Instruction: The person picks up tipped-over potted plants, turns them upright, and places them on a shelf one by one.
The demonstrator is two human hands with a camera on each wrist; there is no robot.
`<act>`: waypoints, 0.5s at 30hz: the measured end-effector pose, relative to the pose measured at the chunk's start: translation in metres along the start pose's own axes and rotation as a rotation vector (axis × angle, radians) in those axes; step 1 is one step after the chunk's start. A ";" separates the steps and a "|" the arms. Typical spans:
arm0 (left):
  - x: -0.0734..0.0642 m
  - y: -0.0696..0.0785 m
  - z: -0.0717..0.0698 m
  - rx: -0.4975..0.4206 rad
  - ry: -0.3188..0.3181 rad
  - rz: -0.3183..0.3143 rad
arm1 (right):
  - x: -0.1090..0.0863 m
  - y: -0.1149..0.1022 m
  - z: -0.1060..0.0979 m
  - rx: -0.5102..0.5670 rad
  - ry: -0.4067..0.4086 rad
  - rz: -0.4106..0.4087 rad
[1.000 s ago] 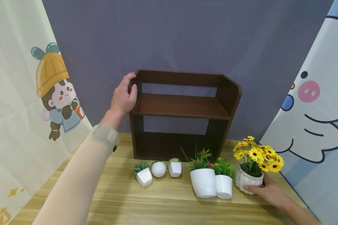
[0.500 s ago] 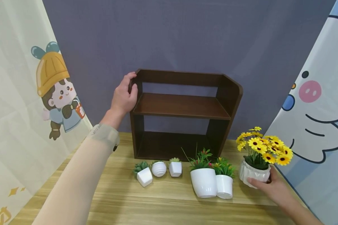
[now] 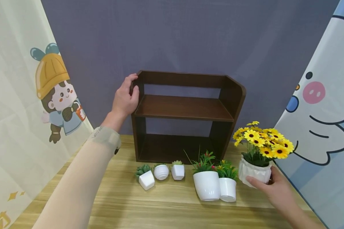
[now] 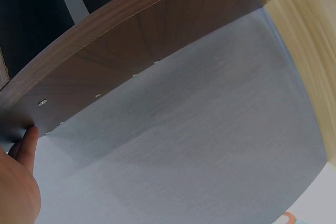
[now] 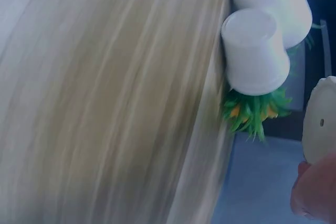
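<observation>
My left hand (image 3: 125, 98) holds the upper left side panel of a dark brown two-tier shelf (image 3: 184, 107). In the left wrist view, a finger (image 4: 29, 149) touches the outer face of that panel (image 4: 126, 51). To the shelf's right, my right hand (image 3: 278, 190) grips a pot of artificial yellow daisies (image 3: 255, 173), its thumb across the front of the ridged white pot. The right wrist view shows the pot's underside (image 5: 323, 121), raised off the table. The fingers behind the pot are hidden.
Before the shelf lie three small potted succulents (image 3: 146, 180). Next to them are a large white pot with grassy leaves (image 3: 207, 186) and a smaller white potted plant (image 3: 227, 190), both leaning back. Printed cloths (image 3: 318, 127) hang at both sides of the wooden table (image 3: 166, 213).
My right hand has lifted the daisy pot, shifting it right and then back left towards the shelf. My left hand has stayed on the side panel.
</observation>
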State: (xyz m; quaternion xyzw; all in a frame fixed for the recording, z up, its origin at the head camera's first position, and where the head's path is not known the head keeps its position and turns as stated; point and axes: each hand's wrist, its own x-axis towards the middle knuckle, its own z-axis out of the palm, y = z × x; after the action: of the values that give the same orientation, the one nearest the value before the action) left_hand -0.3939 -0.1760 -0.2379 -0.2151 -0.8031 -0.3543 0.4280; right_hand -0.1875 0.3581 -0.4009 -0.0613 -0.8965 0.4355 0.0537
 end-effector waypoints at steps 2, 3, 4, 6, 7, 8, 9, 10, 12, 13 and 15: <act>0.000 -0.001 0.000 0.002 0.002 -0.001 | -0.004 -0.006 0.003 0.005 0.007 0.013; 0.000 -0.001 0.000 0.000 0.005 -0.001 | -0.006 -0.009 0.005 0.012 0.012 0.015; 0.000 -0.001 0.000 0.001 0.006 -0.001 | -0.007 -0.012 0.007 0.014 0.015 0.013; 0.000 -0.002 -0.001 0.001 0.011 0.000 | -0.010 -0.018 0.011 0.017 0.018 0.002; 0.000 -0.002 0.000 0.001 0.013 0.002 | -0.011 -0.022 0.013 0.020 0.018 -0.001; 0.000 -0.002 0.000 0.001 0.014 0.004 | -0.012 -0.025 0.015 0.018 0.020 -0.007; 0.000 -0.002 0.000 0.000 0.014 0.006 | -0.013 -0.028 0.017 0.026 0.021 -0.015; 0.000 -0.002 0.000 0.001 0.013 0.006 | -0.014 -0.032 0.019 0.029 0.020 -0.021; 0.000 -0.002 0.000 0.000 0.012 0.007 | -0.016 -0.039 0.024 0.033 0.021 -0.028; 0.000 -0.002 0.000 0.002 0.011 0.007 | -0.017 -0.043 0.026 0.041 0.021 -0.034; 0.000 -0.002 0.000 0.007 0.006 0.006 | -0.018 -0.050 0.031 0.060 0.018 -0.041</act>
State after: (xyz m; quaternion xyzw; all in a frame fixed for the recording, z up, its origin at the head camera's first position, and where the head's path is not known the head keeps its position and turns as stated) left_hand -0.3949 -0.1773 -0.2383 -0.2152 -0.8023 -0.3509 0.4323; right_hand -0.1773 0.3001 -0.3813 -0.0454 -0.8836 0.4604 0.0725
